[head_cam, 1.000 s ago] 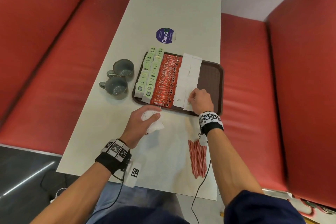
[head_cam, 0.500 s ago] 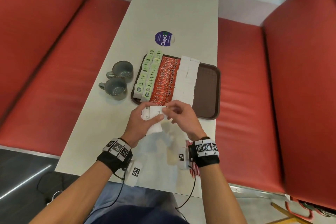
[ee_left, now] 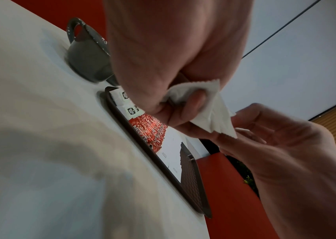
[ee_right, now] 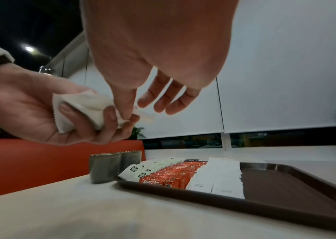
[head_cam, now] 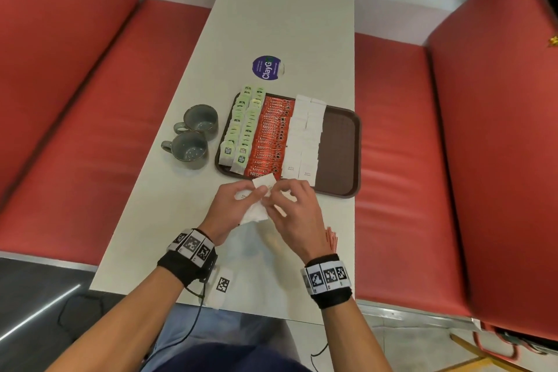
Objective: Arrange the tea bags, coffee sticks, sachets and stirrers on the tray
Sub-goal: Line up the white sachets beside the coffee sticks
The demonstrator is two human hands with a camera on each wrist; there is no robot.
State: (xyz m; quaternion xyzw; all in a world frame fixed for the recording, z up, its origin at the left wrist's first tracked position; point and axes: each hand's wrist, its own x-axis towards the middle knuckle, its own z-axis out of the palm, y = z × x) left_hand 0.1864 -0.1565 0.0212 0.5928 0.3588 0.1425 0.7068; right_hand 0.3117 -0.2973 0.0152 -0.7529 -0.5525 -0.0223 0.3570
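Note:
A brown tray holds rows of green tea bags, red coffee sticks and white sugar sachets; its right part is bare. Just in front of the tray, above the table, my left hand grips a bundle of white sachets, also visible as sachets in the right wrist view. My right hand pinches one sachet at the top of the bundle between thumb and forefinger; its other fingers are spread. Red stirrers lie on the table beside my right wrist, mostly hidden by it.
Two grey mugs stand left of the tray. A round purple sticker is on the table beyond it. Red benches flank the narrow white table.
My right hand left the sachet row on the tray and came back to the left hand's bundle, where it now pinches one sachet. The left hand has risen slightly.

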